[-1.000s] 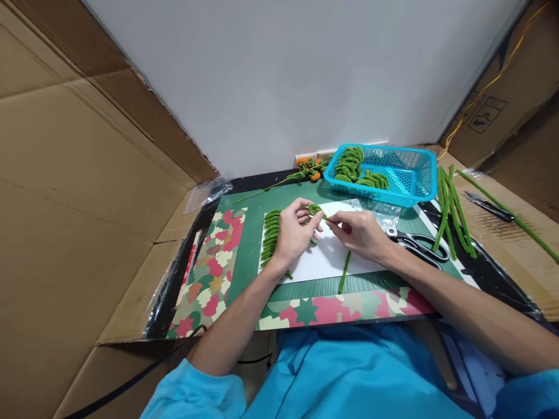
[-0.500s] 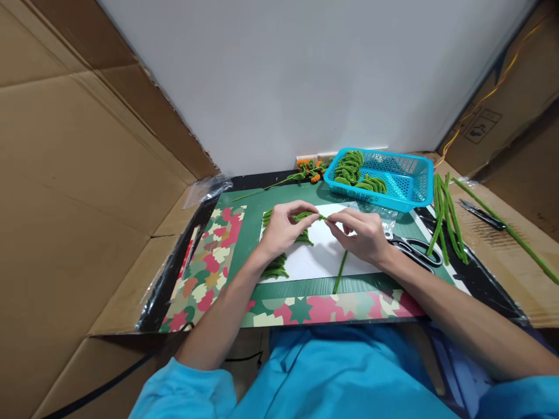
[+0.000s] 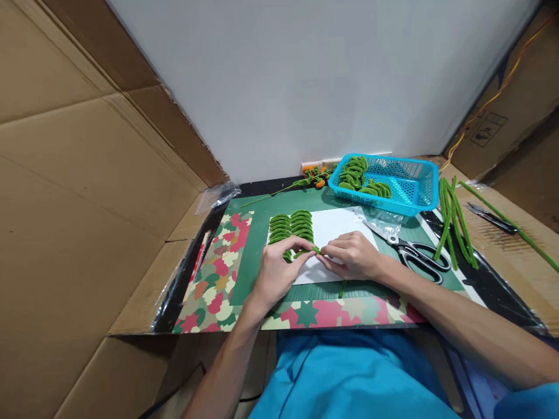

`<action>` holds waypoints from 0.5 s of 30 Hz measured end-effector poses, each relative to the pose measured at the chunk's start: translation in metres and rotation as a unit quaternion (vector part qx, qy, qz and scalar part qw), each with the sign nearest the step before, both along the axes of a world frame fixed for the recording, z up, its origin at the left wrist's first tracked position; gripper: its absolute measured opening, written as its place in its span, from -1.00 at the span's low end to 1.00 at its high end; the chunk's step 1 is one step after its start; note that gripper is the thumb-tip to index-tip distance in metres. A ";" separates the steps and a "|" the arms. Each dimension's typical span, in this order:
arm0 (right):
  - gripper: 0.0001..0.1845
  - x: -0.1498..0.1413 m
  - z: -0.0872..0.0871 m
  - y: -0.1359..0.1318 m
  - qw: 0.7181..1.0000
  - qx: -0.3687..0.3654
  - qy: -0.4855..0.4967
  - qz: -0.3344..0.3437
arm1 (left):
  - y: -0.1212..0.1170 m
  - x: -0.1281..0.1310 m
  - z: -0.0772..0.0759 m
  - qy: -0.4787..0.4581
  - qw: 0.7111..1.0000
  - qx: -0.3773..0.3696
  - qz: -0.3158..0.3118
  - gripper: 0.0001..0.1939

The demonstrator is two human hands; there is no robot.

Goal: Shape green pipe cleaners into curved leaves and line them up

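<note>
My left hand (image 3: pixel 277 273) and my right hand (image 3: pixel 351 256) meet over the near edge of a white sheet (image 3: pixel 338 230). Both pinch a short bent green pipe cleaner (image 3: pixel 305 252) between their fingertips. Two rows of bent green pipe-cleaner pieces (image 3: pixel 290 227) lie on the sheet just beyond my left hand. A straight green stem (image 3: pixel 342 288) pokes out from under my right hand.
Black-handled scissors (image 3: pixel 414 254) lie right of my right hand. A blue basket (image 3: pixel 413 189) with more bent green pieces stands at the back right. Long green pipe cleaners (image 3: pixel 452 224) lie further right, small snips (image 3: pixel 491 216) on cardboard. An orange-flowered stem (image 3: pixel 305 177) lies by the wall. Cardboard walls flank both sides.
Both hands have come down and toward me, from above the sheet's middle to its near edge, still pinching the green piece. The rows of bent pieces now show uncovered.
</note>
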State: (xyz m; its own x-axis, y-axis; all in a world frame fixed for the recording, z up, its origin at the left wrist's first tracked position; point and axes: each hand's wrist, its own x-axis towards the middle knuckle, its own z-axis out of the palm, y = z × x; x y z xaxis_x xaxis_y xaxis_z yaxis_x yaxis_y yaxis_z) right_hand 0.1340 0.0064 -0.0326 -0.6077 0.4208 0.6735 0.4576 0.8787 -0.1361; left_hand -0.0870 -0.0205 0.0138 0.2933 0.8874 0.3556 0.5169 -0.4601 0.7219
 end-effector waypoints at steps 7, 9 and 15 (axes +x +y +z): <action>-0.64 -0.003 -0.008 0.001 1.000 -0.016 -0.019 0.008 | 0.006 0.000 -0.006 0.022 0.999 0.019 -0.018 -0.83; -0.63 -0.002 -0.007 0.002 0.999 -0.025 -0.021 0.008 | 0.009 -0.002 -0.005 0.048 0.998 0.033 -0.032 -0.80; -0.58 0.004 0.002 0.003 0.989 -0.142 -0.035 0.008 | 0.008 -0.005 -0.005 0.084 0.992 0.046 -0.077 -0.84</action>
